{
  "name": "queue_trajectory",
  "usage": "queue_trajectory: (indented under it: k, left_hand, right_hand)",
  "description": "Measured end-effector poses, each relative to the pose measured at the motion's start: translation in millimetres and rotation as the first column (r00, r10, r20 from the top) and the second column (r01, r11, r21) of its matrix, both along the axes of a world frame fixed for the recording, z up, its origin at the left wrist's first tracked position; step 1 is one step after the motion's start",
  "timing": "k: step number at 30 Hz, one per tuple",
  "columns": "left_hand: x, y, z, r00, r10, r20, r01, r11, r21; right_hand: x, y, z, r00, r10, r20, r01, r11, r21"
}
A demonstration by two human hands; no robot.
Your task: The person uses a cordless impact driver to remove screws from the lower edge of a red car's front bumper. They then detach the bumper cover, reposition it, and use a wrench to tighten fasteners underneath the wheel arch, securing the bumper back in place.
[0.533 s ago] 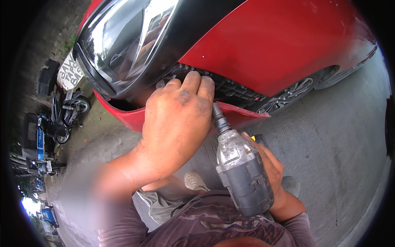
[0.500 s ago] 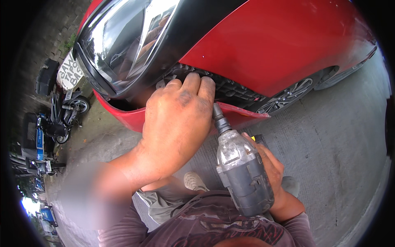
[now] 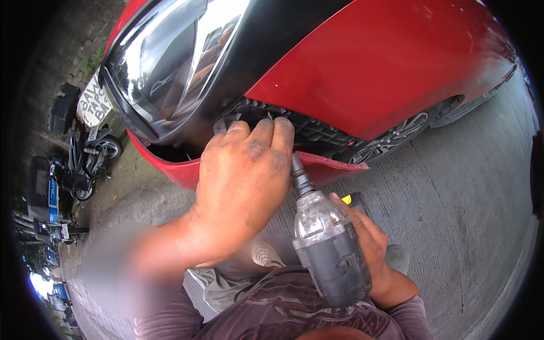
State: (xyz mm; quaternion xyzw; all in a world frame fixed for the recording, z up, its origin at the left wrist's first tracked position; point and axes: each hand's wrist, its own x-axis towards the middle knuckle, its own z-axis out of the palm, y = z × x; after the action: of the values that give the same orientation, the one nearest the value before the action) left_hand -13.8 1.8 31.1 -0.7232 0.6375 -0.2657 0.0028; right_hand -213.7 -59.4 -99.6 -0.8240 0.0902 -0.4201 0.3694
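Note:
My left hand (image 3: 241,175) is closed, its fingertips pinched together at the dark gap under the headlight (image 3: 164,62) of a red car (image 3: 357,68). A thin bit of metal shows by the fingertips; the fingers hide most of what they hold. My right hand (image 3: 371,243) grips a cordless impact wrench (image 3: 328,243) with a scuffed silver nose and black body. Its socket (image 3: 300,173) points up toward the car, beside the left hand's knuckles. The red bumper (image 3: 175,171) hangs away from the body, exposing black ribbed plastic (image 3: 317,127).
The car's front wheel (image 3: 394,136) stands at the right on grey concrete (image 3: 442,215). Parked motorcycles (image 3: 85,161) and a lettered white board (image 3: 95,102) are at the far left. My shoe (image 3: 265,253) is below, between the arms.
My left hand's fingertips have drawn slightly back from the dark gap. The impact wrench, still in my right hand, has shifted a little down and left.

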Motion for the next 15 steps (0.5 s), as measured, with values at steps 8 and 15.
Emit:
queue_trajectory:
  k: [8, 15]
  left_hand:
    - [0.2, -1.1, 0.0, 1.000, 0.001, -0.014, -0.001, 1.000, 0.013]
    - [0.8, -2.2, 2.1, 1.000, -0.011, -0.029, 0.012, 0.999, 0.030]
  right_hand:
    - [-3.7, 3.4, 15.0, 0.999, 0.017, -0.035, -0.014, 0.997, 0.075]
    - [-6.1, 9.8, 24.0, 0.995, 0.010, -0.100, -0.002, 0.997, 0.082]
